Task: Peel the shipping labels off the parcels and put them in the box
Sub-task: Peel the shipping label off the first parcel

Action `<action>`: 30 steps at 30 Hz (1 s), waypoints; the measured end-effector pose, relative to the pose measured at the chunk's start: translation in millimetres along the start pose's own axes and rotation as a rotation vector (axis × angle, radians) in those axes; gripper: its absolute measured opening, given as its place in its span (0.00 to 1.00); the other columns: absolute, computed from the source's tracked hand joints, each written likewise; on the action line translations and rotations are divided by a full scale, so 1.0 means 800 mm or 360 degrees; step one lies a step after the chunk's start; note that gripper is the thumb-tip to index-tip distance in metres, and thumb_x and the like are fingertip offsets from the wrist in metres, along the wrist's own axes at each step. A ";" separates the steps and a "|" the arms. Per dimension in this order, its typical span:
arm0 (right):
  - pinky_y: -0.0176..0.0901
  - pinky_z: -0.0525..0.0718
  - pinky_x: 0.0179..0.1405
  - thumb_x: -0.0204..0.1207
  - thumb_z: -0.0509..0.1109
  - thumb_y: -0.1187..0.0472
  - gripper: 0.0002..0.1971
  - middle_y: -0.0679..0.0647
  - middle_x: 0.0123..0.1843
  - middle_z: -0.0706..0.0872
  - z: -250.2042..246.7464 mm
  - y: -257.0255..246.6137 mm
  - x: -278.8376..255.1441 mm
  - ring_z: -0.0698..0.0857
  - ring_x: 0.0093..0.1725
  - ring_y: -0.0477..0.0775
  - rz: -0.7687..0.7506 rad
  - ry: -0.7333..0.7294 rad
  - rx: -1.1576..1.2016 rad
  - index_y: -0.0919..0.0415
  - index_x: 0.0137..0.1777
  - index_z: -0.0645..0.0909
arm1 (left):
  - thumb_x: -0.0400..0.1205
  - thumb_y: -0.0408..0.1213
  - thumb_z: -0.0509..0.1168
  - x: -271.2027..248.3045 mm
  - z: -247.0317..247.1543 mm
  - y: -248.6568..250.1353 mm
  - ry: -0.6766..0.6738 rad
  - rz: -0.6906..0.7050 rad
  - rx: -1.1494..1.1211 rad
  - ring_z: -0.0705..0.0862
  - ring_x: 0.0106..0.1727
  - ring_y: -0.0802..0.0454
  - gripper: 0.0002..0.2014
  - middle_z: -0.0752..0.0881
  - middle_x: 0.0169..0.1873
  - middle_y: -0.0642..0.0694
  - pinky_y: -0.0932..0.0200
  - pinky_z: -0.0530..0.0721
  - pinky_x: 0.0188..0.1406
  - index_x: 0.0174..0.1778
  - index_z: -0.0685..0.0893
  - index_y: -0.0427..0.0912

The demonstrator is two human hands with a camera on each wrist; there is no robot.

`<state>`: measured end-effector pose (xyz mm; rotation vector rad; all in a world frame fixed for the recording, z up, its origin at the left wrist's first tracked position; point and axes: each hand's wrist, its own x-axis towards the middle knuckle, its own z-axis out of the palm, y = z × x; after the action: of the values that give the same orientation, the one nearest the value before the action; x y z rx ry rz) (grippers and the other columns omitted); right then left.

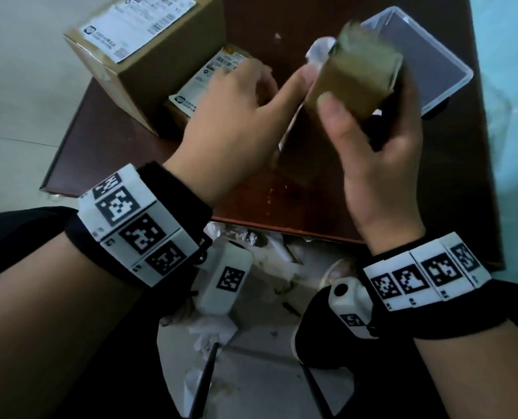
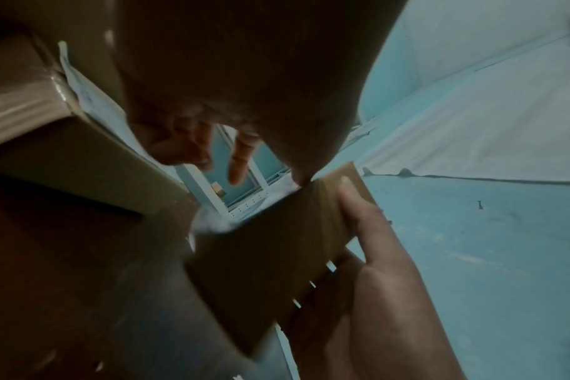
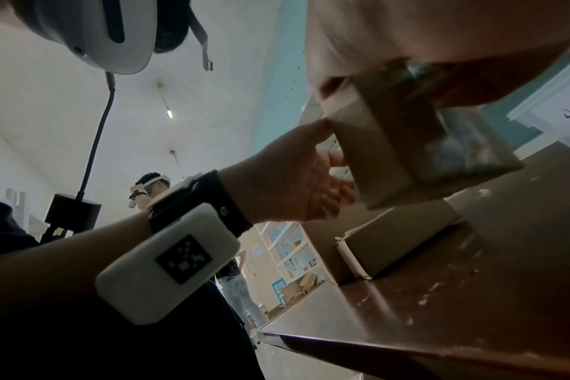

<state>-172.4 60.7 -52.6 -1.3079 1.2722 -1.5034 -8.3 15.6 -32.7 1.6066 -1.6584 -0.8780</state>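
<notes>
My right hand grips a small brown parcel above the brown table, thumb on the near face and fingers round the far side. A crumpled white shipping label sticks out at the parcel's upper left corner. The thumb of my left hand touches that corner of the parcel. In the left wrist view its fingers hang loosely curled, apart from the label. The clear plastic box stands open just behind the parcel. Motion blurs the parcel.
A large cardboard parcel with a label stands at the back left, and a flatter labelled parcel lies beside it under my left hand. Paper scraps litter the floor below the table's near edge. Another person stands far behind.
</notes>
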 end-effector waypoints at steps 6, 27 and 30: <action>0.33 0.86 0.56 0.95 0.61 0.62 0.19 0.42 0.53 0.88 0.000 -0.007 -0.004 0.90 0.55 0.37 0.0089 -0.0066 0.0081 0.73 0.80 0.73 | 0.93 0.56 0.51 -0.015 0.009 0.019 -0.0368 0.0137 -0.0783 0.82 0.35 0.35 0.32 0.80 0.34 0.29 0.43 0.81 0.37 0.40 0.79 0.29; 0.64 0.92 0.61 0.87 0.66 0.42 0.21 0.73 0.59 0.87 0.009 -0.010 -0.009 0.89 0.60 0.73 0.0291 -0.0105 0.0260 0.59 0.66 0.85 | 0.88 0.52 0.59 -0.022 0.010 0.036 -0.0332 -0.0048 -0.0935 0.70 0.36 0.44 0.23 0.68 0.33 0.34 0.49 0.69 0.39 0.31 0.71 0.40; 0.70 0.90 0.63 0.85 0.66 0.41 0.21 0.73 0.59 0.87 0.011 -0.010 -0.011 0.89 0.60 0.74 0.0292 -0.0106 0.0292 0.56 0.64 0.85 | 0.89 0.48 0.59 -0.027 0.007 0.044 -0.0339 -0.0048 -0.0946 0.69 0.36 0.43 0.23 0.67 0.32 0.29 0.47 0.69 0.40 0.32 0.71 0.37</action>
<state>-161.9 69.0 -47.2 -1.0838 1.1498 -1.3998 -31.5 38.0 -6.8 1.1565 -1.3273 -1.4367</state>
